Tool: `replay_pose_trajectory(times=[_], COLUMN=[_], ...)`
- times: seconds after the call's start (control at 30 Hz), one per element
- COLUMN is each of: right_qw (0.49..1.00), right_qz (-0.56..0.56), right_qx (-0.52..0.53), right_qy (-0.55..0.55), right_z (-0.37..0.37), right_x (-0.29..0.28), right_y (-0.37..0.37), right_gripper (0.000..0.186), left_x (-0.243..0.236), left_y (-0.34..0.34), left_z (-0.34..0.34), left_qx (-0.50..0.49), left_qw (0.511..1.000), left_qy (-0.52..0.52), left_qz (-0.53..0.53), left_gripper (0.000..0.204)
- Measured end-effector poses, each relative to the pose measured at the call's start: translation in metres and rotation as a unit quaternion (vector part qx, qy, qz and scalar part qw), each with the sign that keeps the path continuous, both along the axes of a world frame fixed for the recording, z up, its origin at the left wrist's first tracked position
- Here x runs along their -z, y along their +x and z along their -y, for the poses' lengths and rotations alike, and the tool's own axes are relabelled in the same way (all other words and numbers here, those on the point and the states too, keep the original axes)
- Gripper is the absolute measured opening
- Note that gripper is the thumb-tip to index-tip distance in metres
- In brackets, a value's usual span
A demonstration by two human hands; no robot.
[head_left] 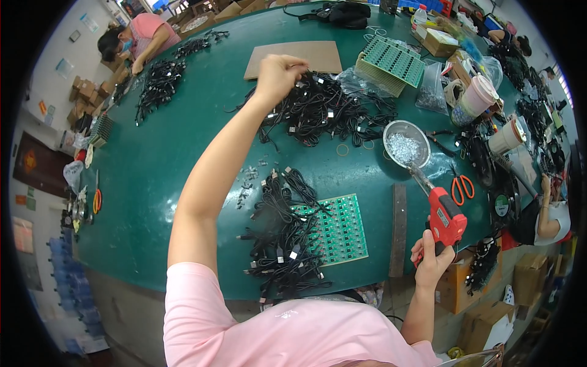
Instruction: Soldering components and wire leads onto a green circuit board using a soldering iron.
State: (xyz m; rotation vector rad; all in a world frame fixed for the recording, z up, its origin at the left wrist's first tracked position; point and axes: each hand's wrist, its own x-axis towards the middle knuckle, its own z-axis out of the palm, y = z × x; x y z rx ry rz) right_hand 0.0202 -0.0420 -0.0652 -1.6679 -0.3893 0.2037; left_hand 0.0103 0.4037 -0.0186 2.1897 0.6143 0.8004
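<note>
Holding the nearer left hand [278, 78] pinched narrow, contents unclear, beside the cable heap [327, 111] spreading mostly rightward, while gripping a red gun-shaped tool [448, 219] in the right hand [433, 257].

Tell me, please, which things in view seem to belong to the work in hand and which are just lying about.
Probably in use:
- red gun-shaped tool, in the right hand
- pile of black cables, at the left hand
- green circuit board, partly under cables
- bowl, by the tool's tip

Probably lying about:
- black bag
- red-capped bottle
- orange-handled scissors near the bowl
</note>
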Motion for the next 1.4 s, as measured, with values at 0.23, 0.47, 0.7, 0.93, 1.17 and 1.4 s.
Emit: replay_pose_trajectory(times=[0.23,0.47,0.7,0.93,1.17,1.4], right_qw=[0.999,0.987,0.972,0.971,0.980,0.985], right_qz=[0.002,-0.120,-0.197,-0.188,-0.147,-0.103], right_qx=[0.019,-0.013,-0.108,-0.138,-0.131,-0.134], right_qy=[0.039,0.111,0.067,0.044,0.029,-0.036], right_z=[-0.004,-0.020,-0.049,-0.047,-0.050,-0.046], right_x=[0.000,-0.018,-0.024,-0.018,-0.024,-0.030], right_y=[-0.014,-0.033,-0.049,-0.057,-0.060,-0.069], right_gripper=[0.036,0.036,0.050,0.051,0.044,0.012], left_x=[-0.029,-0.008,0.025,0.022,0.016,0.019], left_y=[-0.041,-0.108,-0.133,-0.145,-0.152,-0.158], left_z=[0.029,0.180,0.227,0.236,0.238,0.245], left_qx=[0.078,0.250,0.251,0.242,0.262,0.213], left_qw=[0.949,0.861,0.799,0.813,0.867,0.824], left_qy=[-0.238,-0.432,-0.534,-0.507,-0.389,-0.504], left_qz=[0.192,-0.100,-0.111,-0.157,-0.167,-0.146], left_gripper=[0.015,0.010,0.011,0.012,0.013,0.015])
